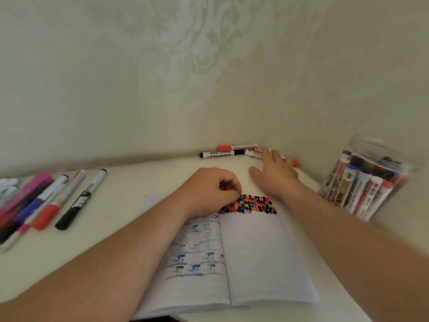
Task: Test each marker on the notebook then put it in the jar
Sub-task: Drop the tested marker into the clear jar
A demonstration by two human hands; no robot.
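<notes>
Markers at the wall: a small cluster [234, 151] lies at the far edge of the bench, long axes running left to right along the wall.
Right hand: the right hand [275, 173] stretches toward that cluster, fingers straight and spread, tips over its right end; it grips nothing that I can see.
Left hand: the left hand [210, 190] rests on the notebook's far edge, fingers curled in; whether it pinches anything is unclear.
Key relation: the cluster lies beyond both hands, the right one nearer by far.
Notebook: the notebook [255, 256] lies open, near and centre, with coloured test dots [249, 204] along its far edge.
Jar: the jar [366, 180] stands right, packed with markers.
Untested pile: more markers [46, 201] lie left.
</notes>
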